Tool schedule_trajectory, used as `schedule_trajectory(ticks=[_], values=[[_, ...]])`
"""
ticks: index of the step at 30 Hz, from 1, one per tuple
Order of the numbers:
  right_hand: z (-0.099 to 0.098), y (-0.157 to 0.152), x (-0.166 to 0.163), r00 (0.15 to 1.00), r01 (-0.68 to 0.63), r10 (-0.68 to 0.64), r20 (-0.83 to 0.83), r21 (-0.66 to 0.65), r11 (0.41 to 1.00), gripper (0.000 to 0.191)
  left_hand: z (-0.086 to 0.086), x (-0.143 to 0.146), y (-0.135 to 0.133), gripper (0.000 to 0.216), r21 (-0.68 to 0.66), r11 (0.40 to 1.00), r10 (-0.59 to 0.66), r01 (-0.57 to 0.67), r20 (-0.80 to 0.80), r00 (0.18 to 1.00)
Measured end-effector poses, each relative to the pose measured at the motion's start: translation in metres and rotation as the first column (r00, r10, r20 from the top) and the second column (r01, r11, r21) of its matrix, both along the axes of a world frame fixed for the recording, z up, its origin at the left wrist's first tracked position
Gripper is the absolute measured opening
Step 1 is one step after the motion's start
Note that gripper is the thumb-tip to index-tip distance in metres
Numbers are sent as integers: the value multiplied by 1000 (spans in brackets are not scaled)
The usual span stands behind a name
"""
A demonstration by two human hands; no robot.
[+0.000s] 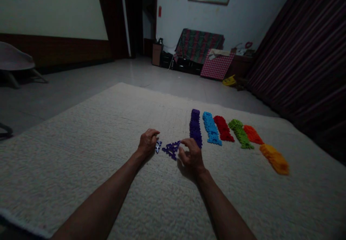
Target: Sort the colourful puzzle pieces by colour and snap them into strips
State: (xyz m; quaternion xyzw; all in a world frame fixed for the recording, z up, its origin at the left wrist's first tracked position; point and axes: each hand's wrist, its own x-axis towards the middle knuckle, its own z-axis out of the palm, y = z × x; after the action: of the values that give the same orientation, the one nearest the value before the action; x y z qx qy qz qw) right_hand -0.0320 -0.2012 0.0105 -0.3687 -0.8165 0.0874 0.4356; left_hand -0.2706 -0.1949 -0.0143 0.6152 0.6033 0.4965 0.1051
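Note:
My left hand (pixel 148 141) is closed on a small purple piece (pixel 158 146), much of it hidden behind the fingers. To its right, a purple triangular piece (pixel 171 149) with notched edges and cut-outs is pinched at its right corner by my right hand (pixel 192 154). The two pieces are apart, with a narrow gap between them. Just beyond my right hand runs a row of overlapping purple pieces (pixel 195 126); the hand covers part of its near end.
Rows of light blue (pixel 212 129), red (pixel 223 128), green (pixel 241 134), orange (pixel 253 134) and yellow-orange pieces (pixel 274 158) lie to the right on the cream mat (pixel 108 124). Beyond are a cloth-covered piece of furniture (pixel 200 45), a dark curtain (pixel 302 66) and a chair (pixel 16 59).

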Motion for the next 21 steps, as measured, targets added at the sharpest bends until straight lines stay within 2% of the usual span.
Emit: schedule_trajectory(ticks=[2,5,7,10,16,21], values=[[0,-4,-4,994,-100,101,29,-18,995,21,1,-1,-1,32,-4,1000,-7,7,8,1000],[-3,-7,-8,977,-181,184,105,-45,983,42,3,-2,-1,32,-19,1000,-11,12,15,1000],[-7,-7,-9,965,-198,209,161,-79,977,54,4,-2,-1,32,-24,1000,-15,16,20,1000],[-10,-9,-9,953,-184,210,218,-131,974,63,5,-2,-1,32,-29,999,-28,28,29,999],[-4,-12,-13,954,-180,210,215,-153,972,52,7,-9,-2,29,-42,995,-93,93,18,996],[-1,-11,-14,962,-177,205,181,-157,972,42,14,-21,-6,24,-57,987,-156,150,-138,978]])
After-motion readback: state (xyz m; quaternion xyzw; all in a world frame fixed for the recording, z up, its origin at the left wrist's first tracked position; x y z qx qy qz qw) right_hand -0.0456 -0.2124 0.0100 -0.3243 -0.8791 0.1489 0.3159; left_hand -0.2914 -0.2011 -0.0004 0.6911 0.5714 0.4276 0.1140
